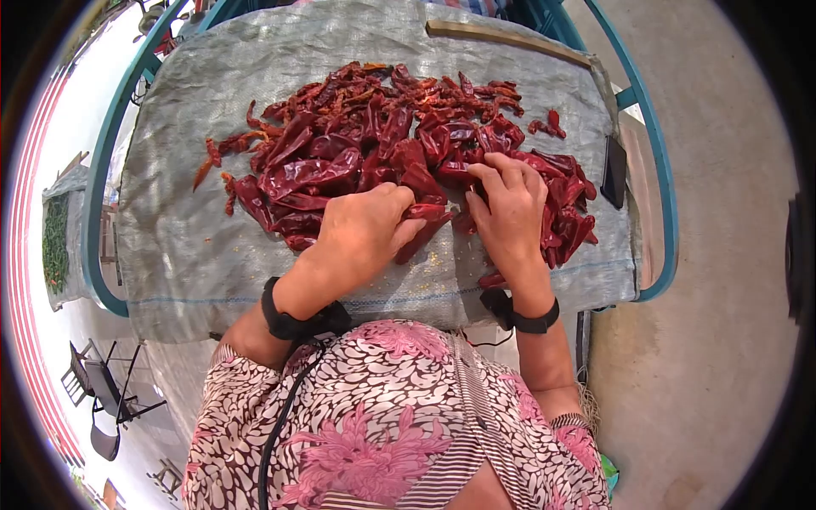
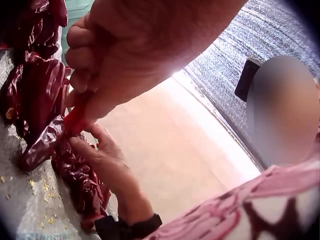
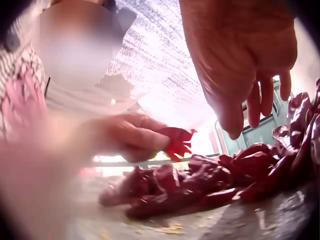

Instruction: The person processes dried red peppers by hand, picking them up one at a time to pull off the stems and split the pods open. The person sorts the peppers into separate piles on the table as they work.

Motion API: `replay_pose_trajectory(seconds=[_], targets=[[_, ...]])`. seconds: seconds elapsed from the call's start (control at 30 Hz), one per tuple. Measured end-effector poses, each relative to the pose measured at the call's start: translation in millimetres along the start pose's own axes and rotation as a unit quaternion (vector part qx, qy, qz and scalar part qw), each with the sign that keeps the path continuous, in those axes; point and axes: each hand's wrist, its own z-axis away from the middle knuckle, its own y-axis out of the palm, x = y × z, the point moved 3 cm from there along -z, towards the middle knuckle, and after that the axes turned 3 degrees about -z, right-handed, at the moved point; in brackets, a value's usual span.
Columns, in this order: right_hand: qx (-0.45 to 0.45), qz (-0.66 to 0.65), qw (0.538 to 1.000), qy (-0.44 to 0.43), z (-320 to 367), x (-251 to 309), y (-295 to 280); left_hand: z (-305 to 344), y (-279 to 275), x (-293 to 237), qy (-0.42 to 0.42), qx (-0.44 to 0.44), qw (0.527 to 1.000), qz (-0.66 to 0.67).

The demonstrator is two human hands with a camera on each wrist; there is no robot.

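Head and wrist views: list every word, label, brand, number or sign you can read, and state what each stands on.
None: no text can be read in any view.
Black phone: no lettering that can be made out.
Black band on the left wrist: none legible.
Woven sheet: a blue line, no readable print.
Patterned blouse: flowers and stripes, no letters.

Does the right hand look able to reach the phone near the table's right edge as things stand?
Probably yes: the right hand is the nearer one, and just loose red peppers seem to lie between it and the phone, whose top looks uncovered.
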Motion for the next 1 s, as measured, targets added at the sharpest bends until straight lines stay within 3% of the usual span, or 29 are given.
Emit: replay_pose_trajectory(seconds=[0.07, 0.2, 0.27, 0.37, 0.43, 0.5, 0.57, 0.67, 0.8, 0.83, 0.93, 1.0], targets=[[-0.020, 0.086, 0.996, -0.024, -8.5, -5.5, 13.5, 4.3, -1.3, 6.3, 0.007, 0.010, 1.000, -0.005], [0.007, 0.141, 0.989, -0.037, -16.7, -15.2, 36.1, 2.9, -5.9, 1.4, 0.009, -0.068, 0.994, 0.087], [-0.024, 0.113, 0.993, -0.030, -16.9, -10.9, 24.5, 1.4, 0.0, 7.4, 0.030, -0.094, 0.989, 0.110], [-0.079, 0.049, 0.996, -0.017, -10.3, -0.7, 0.7, -3.0, -8.1, 0.5, -0.027, -0.090, 0.984, 0.152], [-0.040, -0.054, 0.997, -0.025, -3.3, 10.5, -2.9, -7.8, -8.1, -3.9, -0.056, -0.018, 0.977, 0.207], [0.003, -0.148, 0.988, -0.035, 4.3, 27.0, -4.9, -10.2, 0.1, -3.1, -0.031, -0.013, 0.971, 0.238], [0.015, -0.184, 0.982, -0.037, 6.6, 31.2, -3.5, -9.5, 17.1, 3.1, 0.043, -0.079, 0.965, 0.245], [0.035, -0.137, 0.989, -0.037, 2.1, 19.5, -4.8, -6.8, -4.0, 2.6, -0.077, 0.027, 0.989, 0.126], [0.002, -0.119, 0.992, 0.046, -23.3, -2.0, 13.6, -1.0, -0.7, 11.5, -0.012, 0.055, 0.995, 0.084], [-0.014, -0.090, 0.995, 0.030, -31.9, -5.4, 22.9, -4.6, -13.0, 3.4, -0.064, 0.148, 0.983, 0.092], [-0.049, -0.036, 0.998, -0.014, -46.4, -13.7, 49.9, -2.2, -13.5, 1.5, -0.067, 0.121, 0.987, 0.086], [-0.038, -0.043, 0.998, -0.035, -49.7, -12.6, 57.0, -0.9, -4.3, 8.4, -0.019, 0.075, 0.990, 0.118]])
